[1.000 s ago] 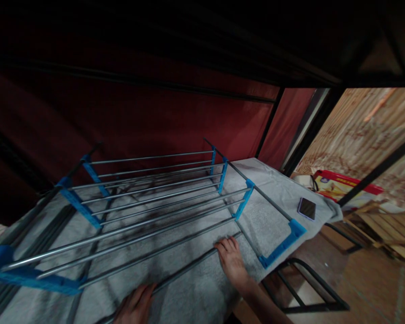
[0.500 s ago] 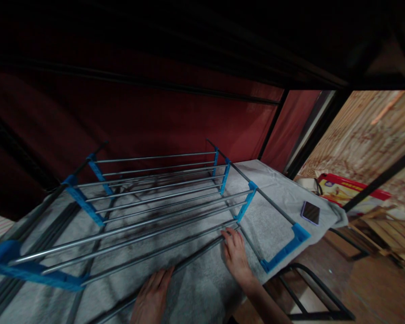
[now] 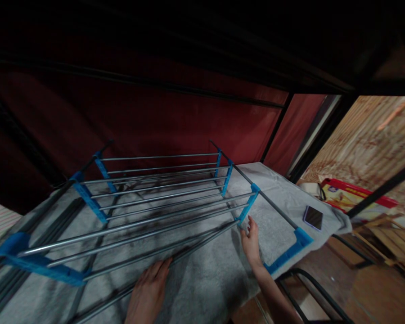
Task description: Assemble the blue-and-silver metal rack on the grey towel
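Note:
A rack of metal tubes (image 3: 162,196) with blue plastic brackets (image 3: 249,203) lies on a grey cloth surface (image 3: 202,279). My left hand (image 3: 149,290) is at the bottom centre, its fingers wrapped over a loose dark tube (image 3: 202,243) that runs up toward the right-hand brackets. Right of that tube's far end, my right hand (image 3: 251,240) is raised with its fingers apart and nothing in it. It is between the nearest upright bracket and the blue corner bracket (image 3: 292,252) at the right.
A phone (image 3: 313,218) lies on the cloth at the right. Several more tubes (image 3: 37,247) lie at the left. Beyond the right edge are a red and yellow box (image 3: 354,198), wooden pallets (image 3: 391,240) and a black metal frame (image 3: 319,288).
My right hand has let go of the tube and moved right. My left hand stays on it, and the tube's far end now sits closer to the rack's lower right corner. The view has shifted slightly.

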Demonstrator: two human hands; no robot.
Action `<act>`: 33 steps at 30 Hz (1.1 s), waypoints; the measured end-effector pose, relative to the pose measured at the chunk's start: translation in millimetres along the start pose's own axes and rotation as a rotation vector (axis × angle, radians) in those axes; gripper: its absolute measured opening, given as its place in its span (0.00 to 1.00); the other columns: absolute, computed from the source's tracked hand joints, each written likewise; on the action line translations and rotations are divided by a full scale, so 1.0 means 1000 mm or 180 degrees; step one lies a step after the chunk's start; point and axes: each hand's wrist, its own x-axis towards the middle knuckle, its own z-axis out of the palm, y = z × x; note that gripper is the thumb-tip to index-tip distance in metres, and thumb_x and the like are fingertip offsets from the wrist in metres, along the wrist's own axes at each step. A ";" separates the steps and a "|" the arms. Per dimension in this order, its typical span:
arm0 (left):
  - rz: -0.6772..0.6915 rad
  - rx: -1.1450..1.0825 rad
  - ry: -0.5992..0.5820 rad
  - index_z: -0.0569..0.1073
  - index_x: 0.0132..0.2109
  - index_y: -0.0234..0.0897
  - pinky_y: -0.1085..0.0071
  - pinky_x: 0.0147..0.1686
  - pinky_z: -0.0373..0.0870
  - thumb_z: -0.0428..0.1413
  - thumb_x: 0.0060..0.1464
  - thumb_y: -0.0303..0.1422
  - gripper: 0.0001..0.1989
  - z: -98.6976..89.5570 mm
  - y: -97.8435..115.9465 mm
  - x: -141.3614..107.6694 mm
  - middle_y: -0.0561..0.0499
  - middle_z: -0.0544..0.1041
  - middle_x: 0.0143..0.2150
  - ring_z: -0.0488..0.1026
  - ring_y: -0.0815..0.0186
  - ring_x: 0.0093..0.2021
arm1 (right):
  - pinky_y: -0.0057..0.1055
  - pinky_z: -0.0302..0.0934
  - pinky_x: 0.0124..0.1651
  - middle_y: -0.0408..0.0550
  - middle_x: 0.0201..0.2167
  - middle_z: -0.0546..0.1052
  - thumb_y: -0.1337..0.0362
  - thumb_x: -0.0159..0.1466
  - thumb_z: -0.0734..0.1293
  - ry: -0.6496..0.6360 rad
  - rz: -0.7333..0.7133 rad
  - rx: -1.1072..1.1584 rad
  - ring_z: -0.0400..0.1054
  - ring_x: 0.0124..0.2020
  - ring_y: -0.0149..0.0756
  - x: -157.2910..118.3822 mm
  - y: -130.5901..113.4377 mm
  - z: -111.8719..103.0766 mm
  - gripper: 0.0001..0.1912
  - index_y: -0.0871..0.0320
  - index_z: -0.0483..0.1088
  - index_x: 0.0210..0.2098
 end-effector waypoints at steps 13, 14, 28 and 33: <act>-0.0156 -0.0171 -0.0116 0.82 0.62 0.40 0.60 0.50 0.86 0.47 0.71 0.24 0.24 -0.007 0.013 0.032 0.44 0.88 0.53 0.87 0.56 0.47 | 0.53 0.61 0.73 0.50 0.70 0.74 0.51 0.64 0.67 -0.0182 0.0038 0.0363 0.68 0.69 0.47 0.019 0.001 0.009 0.39 0.45 0.63 0.73; -0.0172 -0.0154 -0.0143 0.82 0.62 0.40 0.60 0.51 0.86 0.46 0.71 0.23 0.24 -0.006 0.014 0.033 0.44 0.88 0.53 0.87 0.56 0.48 | 0.53 0.62 0.72 0.50 0.69 0.75 0.51 0.63 0.68 -0.0190 0.0038 0.0365 0.68 0.69 0.47 0.019 0.002 0.009 0.38 0.44 0.63 0.73; -0.0243 -0.0088 -0.0352 0.82 0.64 0.41 0.60 0.54 0.83 0.47 0.69 0.20 0.26 -0.002 0.017 0.036 0.44 0.87 0.56 0.86 0.55 0.52 | 0.53 0.67 0.70 0.56 0.69 0.73 0.48 0.63 0.69 -0.0189 0.0143 0.0355 0.71 0.66 0.49 0.019 0.002 0.009 0.41 0.50 0.62 0.73; -0.0277 -0.0152 -0.0427 0.81 0.64 0.40 0.61 0.53 0.82 0.46 0.70 0.21 0.26 -0.007 0.020 0.040 0.44 0.87 0.55 0.86 0.57 0.51 | 0.51 0.71 0.67 0.57 0.67 0.75 0.49 0.62 0.69 -0.0181 0.0153 0.0366 0.74 0.62 0.48 0.019 0.002 0.008 0.39 0.49 0.63 0.71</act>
